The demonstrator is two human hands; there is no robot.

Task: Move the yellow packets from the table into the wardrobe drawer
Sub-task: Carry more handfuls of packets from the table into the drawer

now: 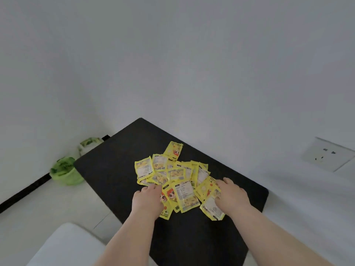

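Head: yellow packets (172, 173) between left hand (148, 200), right hand (232, 194).

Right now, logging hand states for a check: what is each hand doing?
Left hand: fingers bent onto the yellow packets; grip cannot be told.
Right hand: open, resting on them.

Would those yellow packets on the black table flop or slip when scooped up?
Probably light and thin: the yellow packets lie flat and overlap in a loose pile on the black table. Their smooth-looking wrappers likely slide over each other. Crinkled edges suggest they flop rather than stay stiff, so using the left hand and right hand on both sides makes sense.
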